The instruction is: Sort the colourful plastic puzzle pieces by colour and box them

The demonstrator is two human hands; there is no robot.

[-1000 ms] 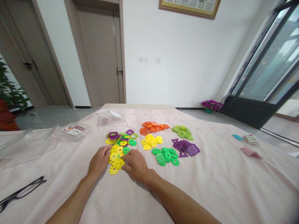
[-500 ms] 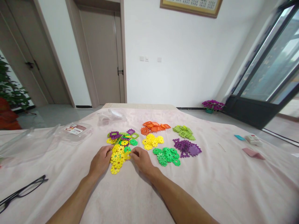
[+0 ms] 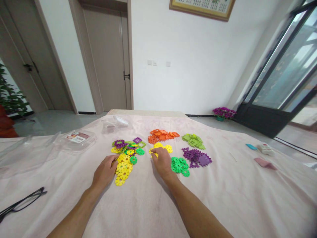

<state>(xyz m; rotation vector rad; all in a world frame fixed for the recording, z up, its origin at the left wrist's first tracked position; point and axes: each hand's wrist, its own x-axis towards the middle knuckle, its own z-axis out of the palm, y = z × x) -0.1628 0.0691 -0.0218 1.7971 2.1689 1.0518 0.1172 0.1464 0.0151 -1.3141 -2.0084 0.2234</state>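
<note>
My left hand (image 3: 106, 169) rests against the left edge of a heap of yellow notched plastic discs (image 3: 123, 168), its fingers curled together; what lies between the fingertips is hidden. Behind that heap is a mixed pile of purple, green and yellow pieces (image 3: 128, 147). My right hand (image 3: 162, 162) reaches over the smaller yellow disc pile (image 3: 168, 148), fingers pinched downward with a yellow disc (image 3: 150, 150) at the tips. It partly covers that pile and the left side of the green disc pile (image 3: 180, 164).
Orange pieces (image 3: 162, 136), lime pieces (image 3: 193, 141) and purple pieces (image 3: 198, 157) lie in separate piles. Clear plastic boxes (image 3: 86, 142) and eyeglasses (image 3: 23, 203) are at left. A white box (image 3: 265, 149), blue piece (image 3: 251, 146) and pink cloth (image 3: 264, 163) sit at right.
My right hand has moved right and away from the mixed heap, carrying a yellow disc to the small yellow pile. My left hand has stayed by the heap.
</note>
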